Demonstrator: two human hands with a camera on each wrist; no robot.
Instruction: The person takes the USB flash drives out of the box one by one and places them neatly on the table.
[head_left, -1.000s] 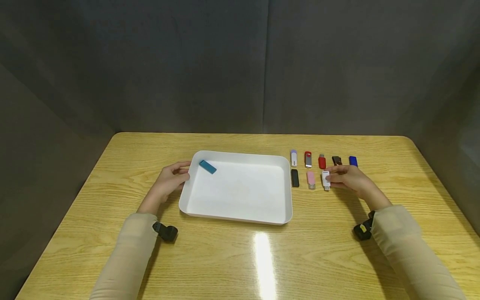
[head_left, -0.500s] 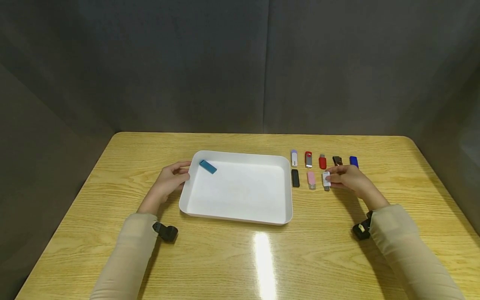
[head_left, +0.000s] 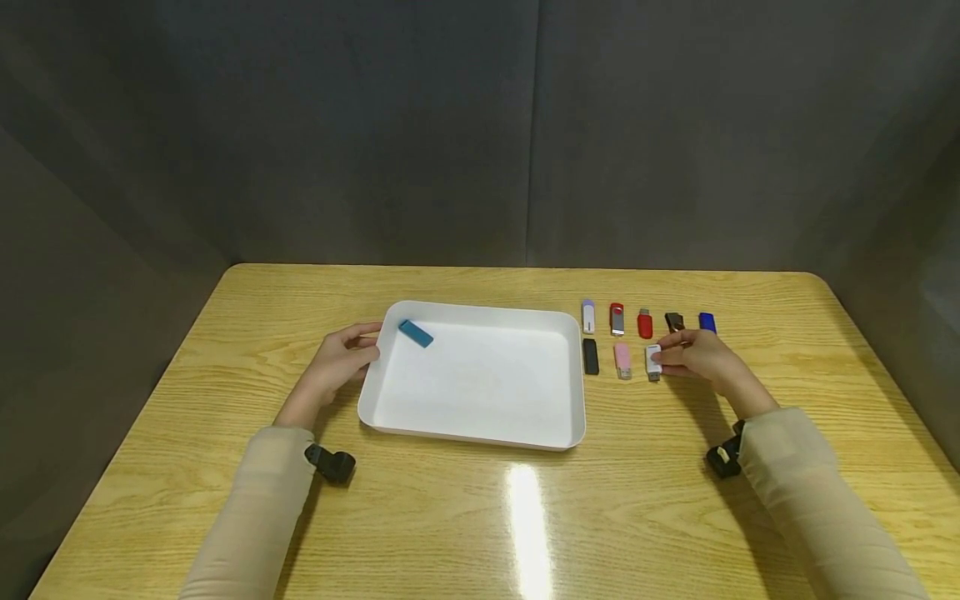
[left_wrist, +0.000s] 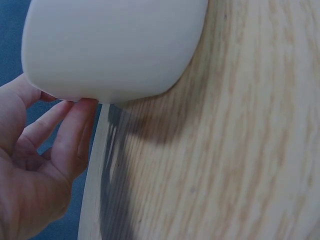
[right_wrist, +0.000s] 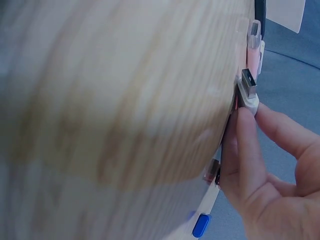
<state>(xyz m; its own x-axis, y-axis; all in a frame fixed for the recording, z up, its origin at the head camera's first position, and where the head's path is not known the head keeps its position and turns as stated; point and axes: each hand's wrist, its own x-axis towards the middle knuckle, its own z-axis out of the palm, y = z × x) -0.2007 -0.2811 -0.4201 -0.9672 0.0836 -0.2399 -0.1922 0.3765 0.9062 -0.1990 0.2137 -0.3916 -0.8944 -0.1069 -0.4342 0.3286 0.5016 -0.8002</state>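
A white tray (head_left: 472,439) sits in the middle of the wooden table, with a teal USB stick (head_left: 416,333) in its far left corner. My left hand (head_left: 341,362) is at the tray's left side. In the left wrist view its fingertips (left_wrist: 84,107) touch the outer wall of the tray, the fingers only slightly bent. To the right of the tray, my right hand (head_left: 697,358) pinches a white USB stick (head_left: 652,358) between thumb and fingers. The right wrist view has its metal plug (right_wrist: 249,82) pointing away from the hand, close to the tabletop.
Beside the tray lie a black stick (head_left: 591,357) and a pink USB stick (head_left: 622,360). Behind them are a white-purple stick (head_left: 588,318), a red-silver stick (head_left: 617,318), a red one (head_left: 645,324), a dark brown one (head_left: 673,321) and a blue one (head_left: 707,322).
The white USB stick and the right hand have shifted very slightly. The left hand, the tray and the teal stick look the same.
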